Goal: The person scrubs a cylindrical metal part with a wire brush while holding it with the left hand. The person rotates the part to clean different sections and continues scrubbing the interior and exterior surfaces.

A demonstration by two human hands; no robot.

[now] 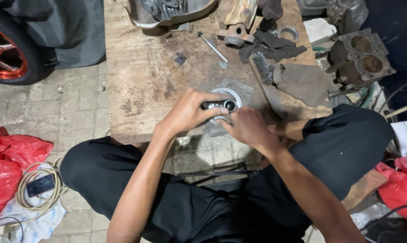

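Observation:
A round silver metal ring part (229, 94) lies on a grey sheet on the wooden board (140, 85). On top of it sits a small dark cylindrical piece (221, 105) with a hole at one end. My left hand (187, 112) pinches that piece between thumb and fingers. From the right, my right hand (246, 127) presses against the ring's near edge with curled fingers, hiding part of it. I sit cross-legged in black trousers at the board's near edge.
A wire brush (262, 67), a grey rag (302, 81), a thin rod (213, 48), dark cloth scraps and metal castings lie farther back. An engine cylinder block (360, 58) stands at right. Red plastic bags (10, 162) and coiled cable (37, 189) are on the paved floor at left.

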